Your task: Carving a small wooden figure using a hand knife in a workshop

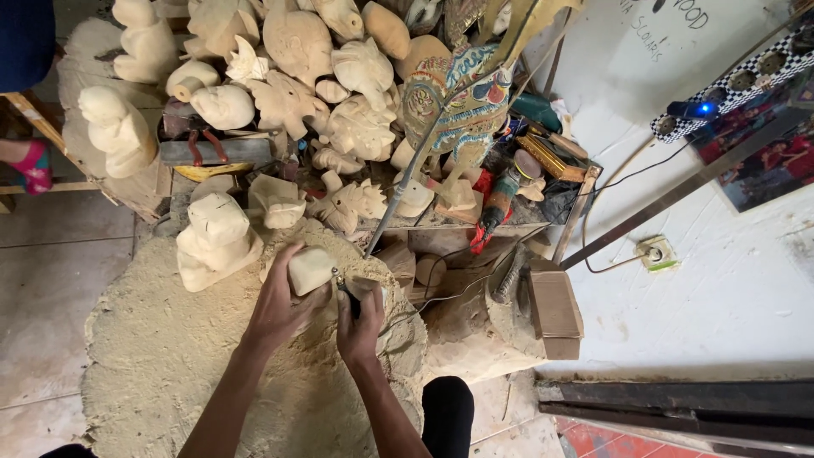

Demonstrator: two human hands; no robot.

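Note:
My left hand [280,305] grips a small pale wooden block [311,268], holding it just above a sawdust-covered work surface [161,356]. My right hand [360,322] is wrapped around a dark rotary carving tool [349,297] whose tip touches the block's right side. A thin cable [458,293] runs from the tool toward the right. Just left of the block stands a rough-carved pale wooden figure [216,239].
Many unfinished pale wood carvings [297,93] crowd a rack beyond my hands. A painted flat puppet [458,97] on a stick leans there, beside hand tools [500,199]. A cardboard box [555,312], a wall socket [655,253] and a dark knee [447,411] lie right.

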